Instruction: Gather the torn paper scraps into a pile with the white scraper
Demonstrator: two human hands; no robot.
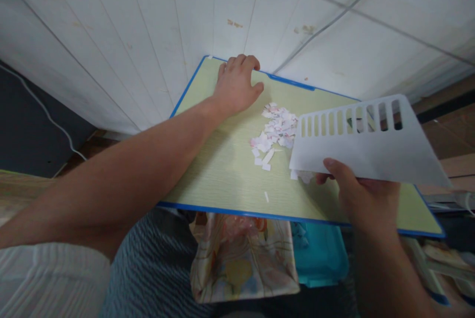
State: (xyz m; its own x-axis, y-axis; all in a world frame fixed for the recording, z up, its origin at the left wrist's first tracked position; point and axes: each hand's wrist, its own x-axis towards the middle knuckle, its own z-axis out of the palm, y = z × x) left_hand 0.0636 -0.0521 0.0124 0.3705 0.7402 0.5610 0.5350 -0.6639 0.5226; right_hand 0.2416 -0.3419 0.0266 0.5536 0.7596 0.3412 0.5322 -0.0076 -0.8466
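My right hand (365,197) holds a slotted white plastic panel (345,152) by its lower edge, thumb on top. The panel is tilted above the right part of a small pale-green table (222,169) with blue edging. Its left edge meets or overhangs a pile of torn white paper scraps (278,127), some with pinkish marks. More scraps show below the panel's lower left corner. At the table's far edge my left hand (237,83) has its fingers curled over the rim, thumb apart on the top. One thin paper strip (266,197) lies nearer the front edge.
Under the front edge stands a patterned fabric-like bin (245,268) with crumpled plastic inside. Beside it is a turquoise plastic container (322,253). A white panelled wall (148,36) with a grey cable (334,19) rises behind the table. Shelving (445,258) is at the lower right.
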